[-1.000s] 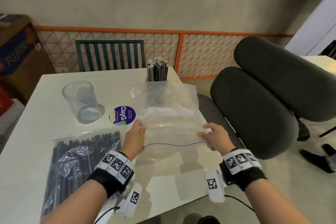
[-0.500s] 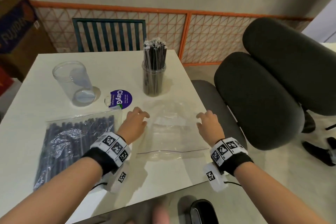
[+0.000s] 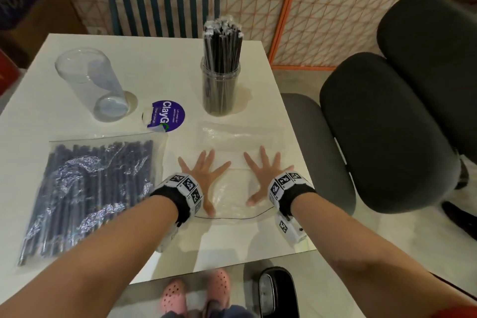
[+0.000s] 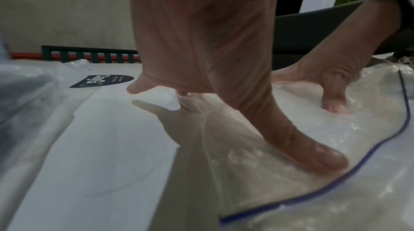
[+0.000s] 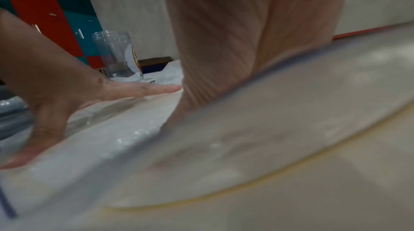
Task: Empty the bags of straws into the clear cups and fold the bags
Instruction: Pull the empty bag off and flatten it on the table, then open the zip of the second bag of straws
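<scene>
Since a moment ago your hands have gone from loosely curled at the edges of the empty bag (image 3: 240, 142) to lying flat on it, and your view has tipped further down over the table (image 3: 160, 64). Your left hand (image 3: 204, 175) and right hand (image 3: 260, 175) are both spread wide, fingers straight, palms pressing the clear plastic against the white tabletop; they sit side by side, apart. The bag's dark zip line (image 3: 232, 217) runs along the edge nearest you, lifting slightly near your right wrist.

To your left the full bag of straws (image 3: 87, 188) lies flat on the table. Behind it stands an empty clear cup (image 3: 90, 80), and behind the empty bag a second cup (image 3: 220, 90) stands packed with black straws (image 3: 222, 41). A round purple sticker (image 3: 167, 115) lies between the cups.

Beyond the table stands a green slatted chair (image 3: 160, 5) against an orange mesh fence (image 3: 296, 5). Dark padded cushions (image 3: 387, 131) sit to your right, and pink clogs (image 3: 196, 292) show on the floor below.
</scene>
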